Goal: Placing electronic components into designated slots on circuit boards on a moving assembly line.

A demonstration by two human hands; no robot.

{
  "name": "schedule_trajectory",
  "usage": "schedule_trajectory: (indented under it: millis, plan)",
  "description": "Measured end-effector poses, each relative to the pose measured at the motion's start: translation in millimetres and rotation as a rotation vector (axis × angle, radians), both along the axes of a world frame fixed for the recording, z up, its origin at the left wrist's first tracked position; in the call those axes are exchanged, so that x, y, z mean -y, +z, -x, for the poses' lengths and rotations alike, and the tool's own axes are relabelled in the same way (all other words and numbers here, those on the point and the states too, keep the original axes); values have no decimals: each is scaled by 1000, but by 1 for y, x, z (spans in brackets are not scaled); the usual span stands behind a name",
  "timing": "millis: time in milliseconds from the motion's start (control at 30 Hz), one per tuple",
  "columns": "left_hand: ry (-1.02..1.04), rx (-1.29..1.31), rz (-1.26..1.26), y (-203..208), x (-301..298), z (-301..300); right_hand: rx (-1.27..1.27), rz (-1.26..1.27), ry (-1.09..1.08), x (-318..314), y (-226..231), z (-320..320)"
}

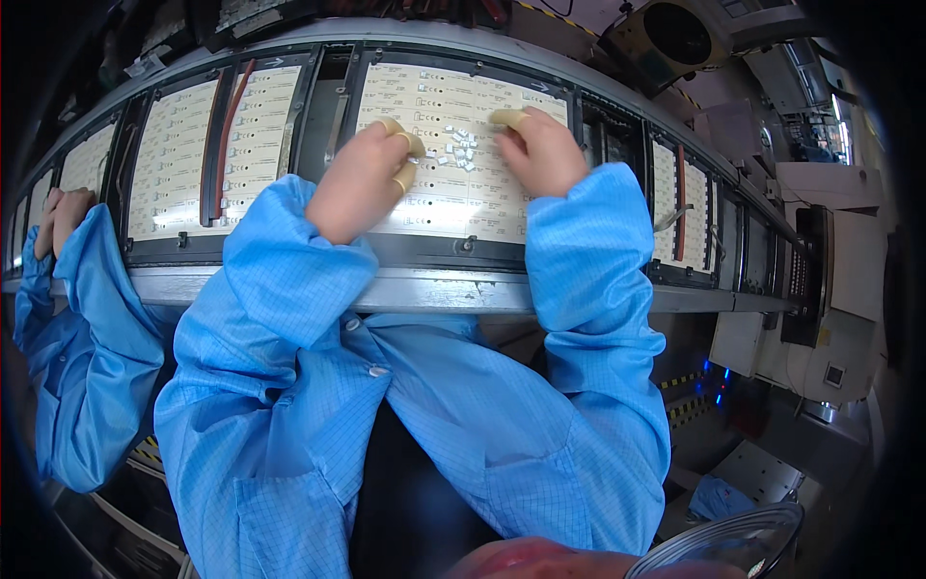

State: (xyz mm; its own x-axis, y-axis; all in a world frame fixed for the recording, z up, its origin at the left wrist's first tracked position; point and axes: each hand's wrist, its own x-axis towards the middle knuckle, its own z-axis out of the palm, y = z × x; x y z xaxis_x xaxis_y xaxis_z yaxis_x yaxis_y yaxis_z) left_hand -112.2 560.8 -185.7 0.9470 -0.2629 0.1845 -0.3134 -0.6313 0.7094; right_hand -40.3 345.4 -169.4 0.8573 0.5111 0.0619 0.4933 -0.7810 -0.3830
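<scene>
My left hand (360,180), with pale yellow finger cots on its fingertips, is curled over the left part of a cream printed board panel (405,207). Its fingers are closed, and whatever they grip is too small to make out. A loose pile of small white connector-like parts (461,151) lies on the panel between my hands. To the right of the pile is my right hand (546,156), with a finger cot on the index finger. Its index finger and thumb are bent but apart, with nothing visible between them.
The panel sits in a dark frame on a metal-edged conveyor line (434,289). More printed panels (174,154) stand to the left, with a red strip (231,135) along one. At far left are a co-worker's hands (66,220) and blue sleeves. Equipment (666,39) stands at upper right.
</scene>
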Motion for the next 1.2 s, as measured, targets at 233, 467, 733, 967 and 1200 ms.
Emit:
schedule_trajectory:
  millis: [233, 467, 733, 967, 1200]
  plan:
    - [192, 2, -30, 25, -14, -18, -66, -58, 172, -35, -19, -19]
    - [-3, -11, -75, 18, -20, -55, -7, -124, 111, -31, -11, -11]
    - [-69, 157, -294, -11, -14, -79, -53, -233, -78, 20, 1, 6]
    - [-154, 186, -489, -10, -12, -81, -182, -271, -276, 51, 1, 21]
    - [-212, 276, -610, -5, -7, -79, -157, -255, -276, 58, -12, 18]
